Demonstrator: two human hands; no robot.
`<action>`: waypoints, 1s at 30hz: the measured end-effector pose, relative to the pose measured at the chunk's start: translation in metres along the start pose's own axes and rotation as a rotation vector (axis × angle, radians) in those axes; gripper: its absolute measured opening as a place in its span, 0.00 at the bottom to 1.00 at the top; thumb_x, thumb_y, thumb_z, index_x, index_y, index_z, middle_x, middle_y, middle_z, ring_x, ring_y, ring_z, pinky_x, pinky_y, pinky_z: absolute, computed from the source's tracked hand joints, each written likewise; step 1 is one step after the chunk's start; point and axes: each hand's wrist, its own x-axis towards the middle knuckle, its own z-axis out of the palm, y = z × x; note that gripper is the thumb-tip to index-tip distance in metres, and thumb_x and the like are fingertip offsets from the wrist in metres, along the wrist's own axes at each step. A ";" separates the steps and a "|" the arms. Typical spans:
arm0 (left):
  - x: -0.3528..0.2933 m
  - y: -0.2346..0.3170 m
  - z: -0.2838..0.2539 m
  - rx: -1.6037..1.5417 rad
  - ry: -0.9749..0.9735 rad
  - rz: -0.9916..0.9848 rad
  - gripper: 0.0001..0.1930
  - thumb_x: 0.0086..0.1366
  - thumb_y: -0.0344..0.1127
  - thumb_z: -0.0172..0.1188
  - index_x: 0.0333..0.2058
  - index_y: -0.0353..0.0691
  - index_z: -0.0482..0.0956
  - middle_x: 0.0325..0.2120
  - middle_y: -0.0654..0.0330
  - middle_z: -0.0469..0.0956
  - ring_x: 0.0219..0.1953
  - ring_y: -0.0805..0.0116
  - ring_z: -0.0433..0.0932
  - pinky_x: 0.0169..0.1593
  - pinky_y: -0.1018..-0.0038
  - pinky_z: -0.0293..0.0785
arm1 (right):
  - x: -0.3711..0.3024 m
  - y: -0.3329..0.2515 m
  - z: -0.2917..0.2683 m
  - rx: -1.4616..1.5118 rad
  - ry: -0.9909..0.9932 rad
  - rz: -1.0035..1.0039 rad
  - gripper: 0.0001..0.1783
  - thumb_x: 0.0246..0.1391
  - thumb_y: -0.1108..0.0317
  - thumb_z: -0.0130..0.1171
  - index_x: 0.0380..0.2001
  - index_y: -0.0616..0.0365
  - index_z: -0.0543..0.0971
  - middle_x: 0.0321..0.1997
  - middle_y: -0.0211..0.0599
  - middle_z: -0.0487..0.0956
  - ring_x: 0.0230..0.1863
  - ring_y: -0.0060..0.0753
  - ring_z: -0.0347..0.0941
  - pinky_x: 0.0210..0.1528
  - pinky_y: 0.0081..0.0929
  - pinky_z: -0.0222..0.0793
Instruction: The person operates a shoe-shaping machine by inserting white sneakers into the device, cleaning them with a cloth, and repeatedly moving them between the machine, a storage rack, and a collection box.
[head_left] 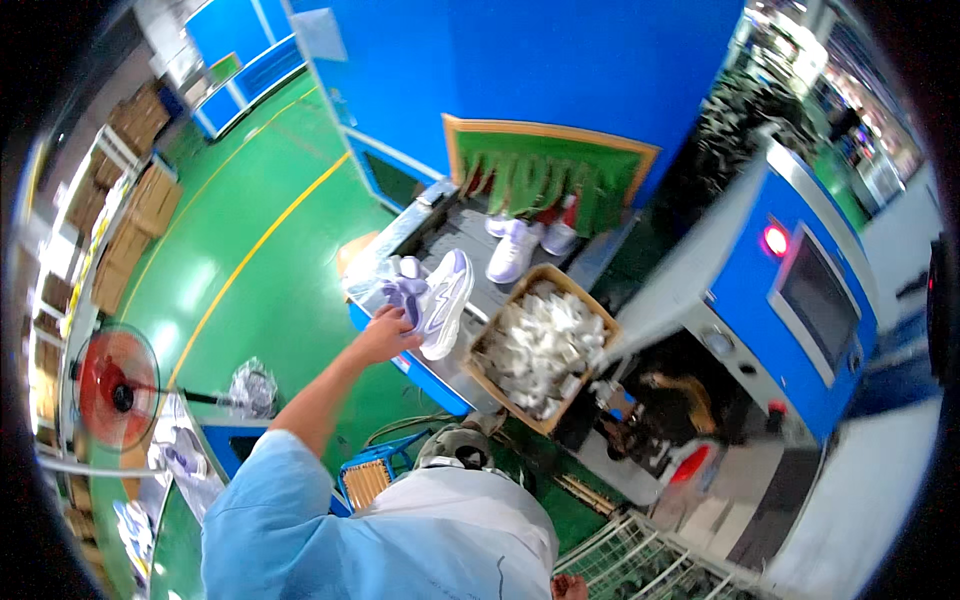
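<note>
My left hand [383,337] reaches forward to a white sneaker with lavender trim [443,303], its fingers closed at the shoe's near side. A second lavender sneaker [404,284] is right beside it, partly covered by the first. Both are at the near left end of a dark conveyor [478,290]. Farther up the belt, white and lavender sneakers [513,252] stand in front of a green fringed curtain [552,180]. Only a small part of my right hand [570,587] shows at the lower edge, low beside my body; its fingers are mostly cut off.
A cardboard box [478,378] of crumpled white paper stands at the conveyor's near end. On the right is a blue and white machine [760,290] with a screen and a lit red lamp. A wire rack [650,560] is at lower right, a red fan [118,390] at left.
</note>
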 end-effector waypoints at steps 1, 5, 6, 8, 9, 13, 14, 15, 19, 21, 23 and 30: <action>0.001 -0.071 0.070 -0.022 -0.009 -0.119 0.22 0.59 0.55 0.57 0.38 0.42 0.83 0.39 0.47 0.78 0.55 0.47 0.67 0.61 0.56 0.60 | 0.011 -0.018 -0.002 -0.039 -0.075 -0.044 0.25 0.57 0.59 0.55 0.54 0.63 0.72 0.52 0.53 0.75 0.54 0.51 0.70 0.57 0.39 0.64; 0.024 -0.017 0.062 0.020 0.066 -0.453 0.24 0.58 0.58 0.56 0.37 0.42 0.83 0.33 0.49 0.80 0.44 0.51 0.76 0.52 0.56 0.67 | 0.055 -0.063 -0.019 -0.170 -0.161 -0.101 0.25 0.57 0.59 0.54 0.55 0.63 0.72 0.53 0.53 0.75 0.55 0.51 0.69 0.57 0.38 0.63; 0.020 -0.031 0.071 -0.063 0.166 -0.442 0.24 0.57 0.58 0.56 0.35 0.41 0.82 0.31 0.48 0.80 0.40 0.50 0.76 0.48 0.56 0.70 | 0.068 -0.072 -0.023 -0.207 -0.192 -0.130 0.25 0.57 0.59 0.53 0.55 0.63 0.72 0.54 0.53 0.74 0.55 0.51 0.69 0.58 0.38 0.63; 0.005 -0.038 0.055 -0.172 0.156 -0.461 0.24 0.58 0.58 0.56 0.34 0.40 0.82 0.33 0.47 0.79 0.42 0.49 0.76 0.47 0.55 0.71 | 0.096 -0.092 -0.030 -0.293 -0.255 -0.141 0.25 0.58 0.59 0.53 0.55 0.63 0.72 0.54 0.53 0.74 0.56 0.51 0.69 0.58 0.38 0.63; -0.013 -0.033 0.039 -0.181 0.103 -0.477 0.24 0.58 0.58 0.56 0.34 0.40 0.82 0.35 0.48 0.79 0.43 0.49 0.75 0.47 0.56 0.71 | 0.109 -0.105 -0.029 -0.332 -0.285 -0.146 0.25 0.58 0.58 0.53 0.55 0.63 0.72 0.54 0.53 0.74 0.56 0.51 0.69 0.58 0.38 0.63; -0.126 -0.044 0.012 -0.185 0.017 -0.524 0.25 0.57 0.59 0.57 0.37 0.42 0.82 0.35 0.51 0.78 0.44 0.51 0.75 0.49 0.58 0.71 | 0.165 -0.125 -0.014 -0.362 -0.284 -0.572 0.25 0.58 0.59 0.52 0.55 0.63 0.72 0.55 0.56 0.73 0.57 0.54 0.67 0.59 0.40 0.63; -0.161 -0.047 0.014 -0.198 0.032 -0.551 0.25 0.57 0.59 0.57 0.37 0.42 0.82 0.34 0.52 0.78 0.44 0.52 0.75 0.49 0.59 0.71 | 0.180 -0.125 -0.009 -0.391 -0.291 -0.642 0.25 0.58 0.59 0.53 0.55 0.63 0.72 0.56 0.57 0.72 0.58 0.55 0.67 0.59 0.41 0.62; -0.199 -0.049 0.012 -0.178 -0.019 -0.625 0.25 0.57 0.60 0.57 0.37 0.43 0.83 0.35 0.52 0.78 0.44 0.53 0.75 0.49 0.59 0.72 | 0.192 -0.124 -0.003 -0.414 -0.292 -0.702 0.25 0.58 0.59 0.53 0.55 0.62 0.72 0.56 0.58 0.72 0.58 0.57 0.66 0.60 0.42 0.61; -0.394 -0.041 0.032 -0.032 -0.118 -1.027 0.25 0.50 0.60 0.61 0.33 0.43 0.84 0.31 0.52 0.79 0.40 0.53 0.77 0.46 0.59 0.73 | 0.169 -0.169 0.010 -0.583 -0.258 -1.117 0.25 0.54 0.62 0.56 0.55 0.60 0.72 0.55 0.58 0.71 0.56 0.60 0.64 0.59 0.46 0.61; -0.501 -0.030 0.046 0.112 0.025 -1.160 0.23 0.48 0.59 0.58 0.26 0.44 0.83 0.30 0.52 0.81 0.44 0.51 0.77 0.49 0.60 0.73 | 0.159 -0.168 0.015 -0.581 -0.435 -1.120 0.25 0.52 0.63 0.60 0.54 0.59 0.74 0.51 0.56 0.75 0.51 0.55 0.69 0.57 0.41 0.64; -0.585 -0.016 0.057 0.287 0.299 -1.341 0.18 0.42 0.50 0.67 0.23 0.41 0.80 0.28 0.54 0.80 0.41 0.51 0.77 0.46 0.59 0.74 | 0.156 -0.168 0.026 -0.606 -0.565 -1.023 0.25 0.52 0.63 0.60 0.54 0.60 0.73 0.49 0.55 0.76 0.49 0.54 0.71 0.54 0.41 0.65; -0.513 -0.050 0.086 0.438 0.802 -1.798 0.11 0.61 0.35 0.53 0.34 0.35 0.80 0.32 0.50 0.81 0.38 0.48 0.80 0.43 0.63 0.76 | 0.129 -0.231 0.051 -0.501 -0.689 -0.748 0.23 0.56 0.59 0.57 0.50 0.63 0.75 0.43 0.49 0.79 0.43 0.49 0.75 0.46 0.41 0.70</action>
